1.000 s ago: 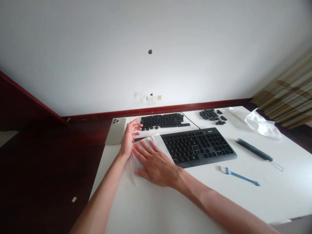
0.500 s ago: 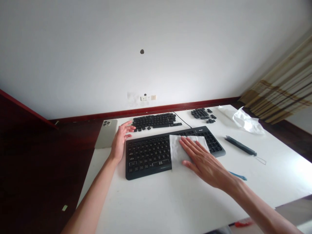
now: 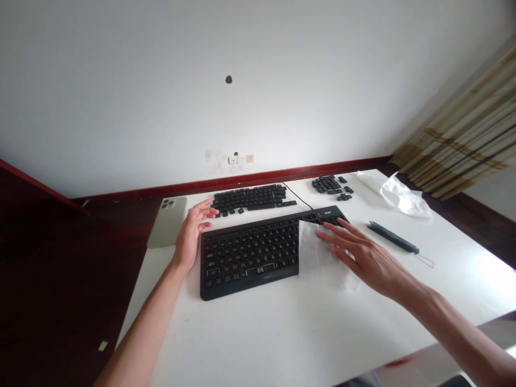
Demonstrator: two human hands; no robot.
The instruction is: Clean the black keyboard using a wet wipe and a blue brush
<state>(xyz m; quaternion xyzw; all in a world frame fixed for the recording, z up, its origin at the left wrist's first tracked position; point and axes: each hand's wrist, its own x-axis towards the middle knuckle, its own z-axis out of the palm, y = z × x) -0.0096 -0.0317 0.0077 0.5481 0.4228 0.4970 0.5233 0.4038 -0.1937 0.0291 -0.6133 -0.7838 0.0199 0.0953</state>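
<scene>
A black keyboard (image 3: 250, 252) with its keycaps off lies on the white table. Over its right part is spread a white wipe (image 3: 316, 258), which hangs past the near edge onto the table. My right hand (image 3: 357, 250) rests on the wipe with fingers stretched and spread, gripping nothing. My left hand (image 3: 191, 234) stands at the keyboard's left end, fingers apart and slightly curved, holding nothing. Behind the keyboard, loose black keycaps (image 3: 258, 198) are laid out in rows, close to my left fingertips. A smaller group of keycaps (image 3: 326, 184) sits at the back right.
A phone (image 3: 165, 223) lies at the table's left edge. To the right are a dark slim tool (image 3: 393, 237) with a wire loop and a crumpled white plastic packet (image 3: 405, 198). The keyboard's cable (image 3: 298, 195) runs back between the keycap groups. A wall stands behind the table (image 3: 242, 333).
My right hand and the wipe have slid right along the keyboard, uncovering more of its middle. The fingers are spread wider. My left hand stays at the left end; the view has shifted slightly.
</scene>
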